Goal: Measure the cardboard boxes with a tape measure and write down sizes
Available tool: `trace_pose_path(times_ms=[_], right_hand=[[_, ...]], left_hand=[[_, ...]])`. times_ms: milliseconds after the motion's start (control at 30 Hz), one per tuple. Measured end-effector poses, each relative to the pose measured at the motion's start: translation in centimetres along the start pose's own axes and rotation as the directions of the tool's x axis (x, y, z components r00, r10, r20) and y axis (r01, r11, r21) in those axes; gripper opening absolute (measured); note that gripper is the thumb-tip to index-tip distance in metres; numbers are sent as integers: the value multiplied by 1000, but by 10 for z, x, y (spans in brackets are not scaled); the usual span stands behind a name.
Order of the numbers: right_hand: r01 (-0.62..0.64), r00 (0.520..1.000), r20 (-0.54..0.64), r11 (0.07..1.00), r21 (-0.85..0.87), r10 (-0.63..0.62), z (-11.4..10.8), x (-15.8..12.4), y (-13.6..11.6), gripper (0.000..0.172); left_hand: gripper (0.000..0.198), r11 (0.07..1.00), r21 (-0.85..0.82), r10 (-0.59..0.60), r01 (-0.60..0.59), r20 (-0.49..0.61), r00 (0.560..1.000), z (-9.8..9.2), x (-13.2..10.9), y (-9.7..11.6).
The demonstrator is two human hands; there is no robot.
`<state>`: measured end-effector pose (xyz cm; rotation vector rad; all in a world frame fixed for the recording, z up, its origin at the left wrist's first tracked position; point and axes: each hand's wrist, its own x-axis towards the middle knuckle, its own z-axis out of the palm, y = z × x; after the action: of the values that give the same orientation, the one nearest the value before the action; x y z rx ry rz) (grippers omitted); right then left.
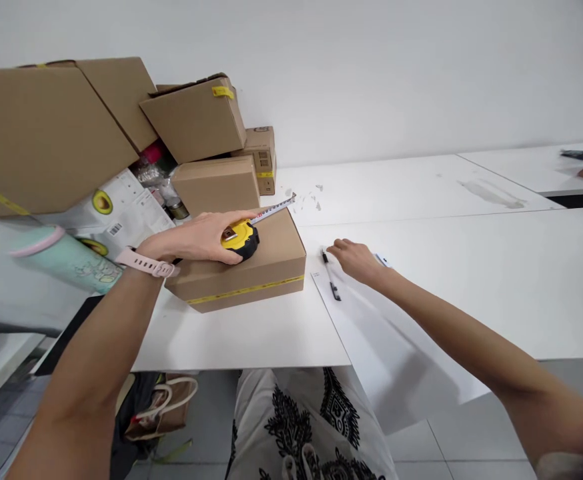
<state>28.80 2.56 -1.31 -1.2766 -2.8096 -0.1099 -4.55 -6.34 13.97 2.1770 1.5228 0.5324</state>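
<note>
My left hand (201, 239), with a pink watch band at the wrist, grips a yellow and black tape measure (241, 239). The tape measure rests on a closed cardboard box (246, 283) with yellow tape along its front side. Its blade (274, 209) sticks out a short way towards the box's far right edge. My right hand (355, 259) is low over the table, fingers curled together; what they hold, if anything, is hidden. Just left of those fingers lies a clear pen with black ends (330, 273), on a large white sheet (371, 333). A small blue-and-white item (384, 261) shows behind the hand.
Several cardboard boxes (196, 123) are stacked at the back left against the wall. Beside them are an avocado-print carton (116, 207) and a mint-green tumbler (66, 257) lying tilted. A paper bag (164, 417) stands on the floor under the white table (471, 267).
</note>
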Motion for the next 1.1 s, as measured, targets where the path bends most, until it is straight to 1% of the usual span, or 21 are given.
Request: trace_pose_path(times_ms=[67, 133, 167, 267, 333, 400, 500, 567, 600, 633, 667, 700, 733, 767, 833, 867, 900, 933, 967, 1033, 1100], right_hand=[[178, 984, 40, 970, -166, -173, 9, -5, -2, 54], [298, 954, 65, 913, -280, -292, 17, -7, -5, 52], [347, 937, 76, 884, -312, -340, 20, -8, -7, 46], [462, 886, 126, 825, -325, -446, 26, -8, -11, 31], [497, 867, 136, 814, -301, -480, 27, -8, -9, 30], [492, 869, 107, 825, -276, -483, 25, -8, -1, 32], [395, 916, 11, 900, -187, -400, 20, -13, 17, 31], [225, 967, -113, 973, -56, -230, 17, -20, 25, 24], [113, 976, -193, 992, 49, -101, 15, -24, 26, 20], [5, 963, -265, 982, 188, 46, 14, -27, 24, 17], [-75, 931, -308, 929, 363, 195, 13, -30, 19, 15], [-113, 891, -310, 822, 558, 332, 12, -32, 12, 14], [-115, 858, -263, 663, 740, 442, 11, -33, 3, 13], [-91, 846, -174, 457, 885, 505, 11, -32, -7, 14], [-65, 856, 31, 48, 997, 515, 15, -28, -23, 19], [-65, 862, 108, -103, 993, 494, 19, -25, -29, 23], [-69, 866, 159, -201, 977, 475, 24, -22, -34, 27], [-66, 864, 183, -255, 965, 469, 30, -19, -36, 31], [-53, 856, 186, -275, 960, 483, 36, -17, -37, 35], [-15, 829, 151, -249, 968, 538, 47, -15, -35, 40], [1, 800, 105, -177, 984, 590, 54, -16, -33, 40]], left_hand=[[75, 998, -57, 33, -37, -76, 997, 5, -7, 10], [74, 992, -38, 112, -123, -220, 969, 23, -19, 30], [72, 981, 0, 185, -193, -286, 940, 37, -26, 42], [49, 899, 89, 428, -430, -395, 813, 96, -41, 72], [37, 850, 86, 512, -520, -374, 774, 142, -42, 79], [28, 853, 89, 512, -515, -332, 792, 185, -38, 75], [29, 860, 206, 498, -467, -133, 857, 235, -29, 59], [37, 865, 267, 442, -425, -4, 897, 255, -25, 50], [44, 873, 282, 403, -398, 43, 914, 262, -24, 47], [52, 882, 288, 364, -372, 83, 928, 266, -22, 45], [60, 891, 290, 329, -348, 115, 937, 268, -20, 43], [66, 899, 288, 300, -329, 141, 943, 269, -17, 42], [71, 905, 284, 280, -316, 162, 946, 269, -14, 42], [74, 908, 278, 269, -312, 183, 946, 268, -11, 41], [79, 911, 264, 263, -317, 218, 940, 265, -3, 41], [80, 912, 255, 266, -320, 225, 937, 264, 0, 40], [81, 913, 245, 273, -326, 226, 935, 263, 3, 39], [81, 914, 233, 283, -332, 220, 934, 262, 5, 38], [80, 915, 222, 292, -336, 209, 933, 262, 7, 37], [78, 917, 204, 307, -343, 188, 933, 262, 9, 35], [77, 918, 200, 309, -342, 177, 934, 263, 10, 34]])
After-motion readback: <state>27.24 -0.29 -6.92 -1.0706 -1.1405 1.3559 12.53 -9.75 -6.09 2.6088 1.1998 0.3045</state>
